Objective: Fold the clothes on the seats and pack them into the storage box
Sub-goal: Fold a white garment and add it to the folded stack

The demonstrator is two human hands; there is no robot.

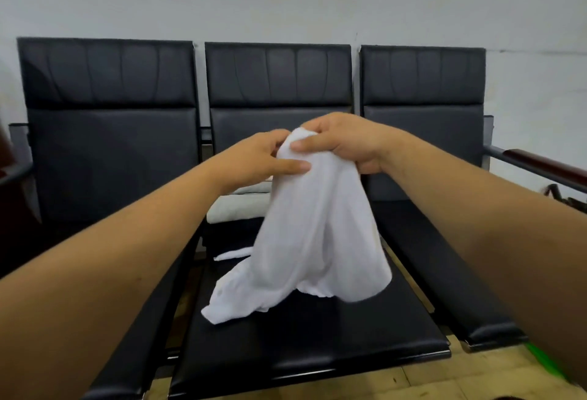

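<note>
A white garment (305,240) hangs bunched above the middle black seat (311,336), its lower hem trailing on the cushion. My right hand (346,142) grips its top, thumb pressed on the cloth. My left hand (266,158) pinches the same top edge just to the left, thumb lying along the fabric. Behind the garment, at the back of the middle seat, lies a pale folded cloth (235,205), partly hidden. No storage box is in view.
Three joined black padded seats stand against a white wall: left seat (104,161), middle, right seat (444,256). A metal armrest with a dark wooden top (536,161) sticks out on the right. Tan floor shows below, with a green strip (543,361).
</note>
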